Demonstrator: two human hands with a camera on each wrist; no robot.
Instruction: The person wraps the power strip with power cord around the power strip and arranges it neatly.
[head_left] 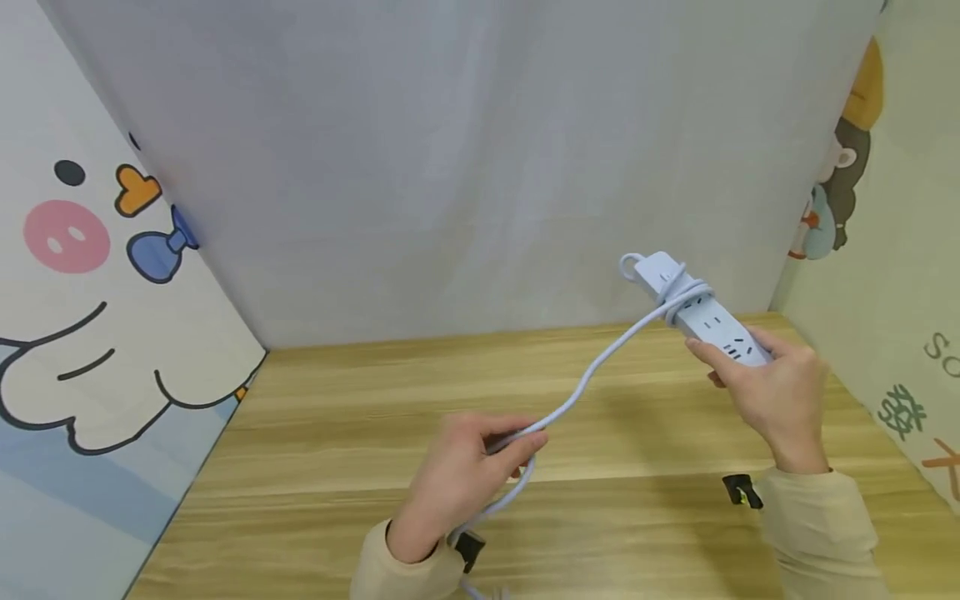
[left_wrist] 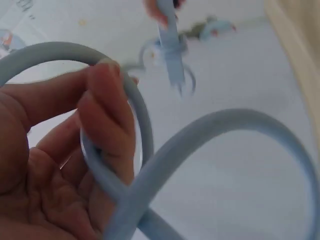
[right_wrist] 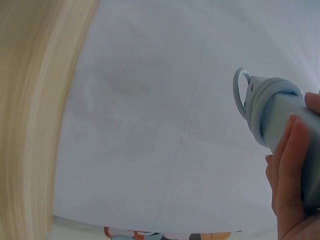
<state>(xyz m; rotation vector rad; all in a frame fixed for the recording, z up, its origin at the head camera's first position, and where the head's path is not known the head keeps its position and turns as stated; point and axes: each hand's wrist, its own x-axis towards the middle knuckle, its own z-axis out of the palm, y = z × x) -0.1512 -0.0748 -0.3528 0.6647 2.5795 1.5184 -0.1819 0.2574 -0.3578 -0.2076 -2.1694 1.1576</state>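
My right hand [head_left: 780,392] grips the near end of a white power strip [head_left: 716,325], holding it tilted above the table at the right. Several turns of its cord [head_left: 592,371] wrap around the strip's far half, close to the small loop at the tip. From there the cord runs slackly down to my left hand [head_left: 472,467], which pinches it between thumb and fingers. Past the left fingers it bends back under the wrist toward the near edge. In the left wrist view the cord [left_wrist: 220,125] makes wide loops by the palm. The right wrist view shows the wrapped turns [right_wrist: 265,105] ahead of the fingers.
A wood-grain table [head_left: 337,400] lies below both hands. A pale grey curtain-like backdrop [head_left: 450,167] rises behind it. Cartoon-printed panels stand at the left [head_left: 97,250] and right [head_left: 885,292]. Small black clips [head_left: 742,491] sit by the sleeve cuffs.
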